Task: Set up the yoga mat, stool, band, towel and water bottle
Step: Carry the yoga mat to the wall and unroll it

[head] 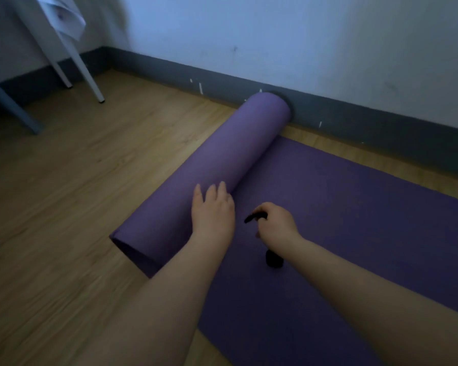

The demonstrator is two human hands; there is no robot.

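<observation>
Hands (213,210) on purple mat (354,207) (half-rolled) | wood floor (64,180)

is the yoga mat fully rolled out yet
No, partly. The yoga mat lies flat on the right, but a thick roll remains under the left hand.

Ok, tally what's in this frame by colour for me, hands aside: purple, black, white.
Purple: 1, the yoga mat, partly unrolled
Black: 1, the strap gripped in the right hand
White: 2, the slanted legs and the cloth hanging above them
Total: 4
</observation>
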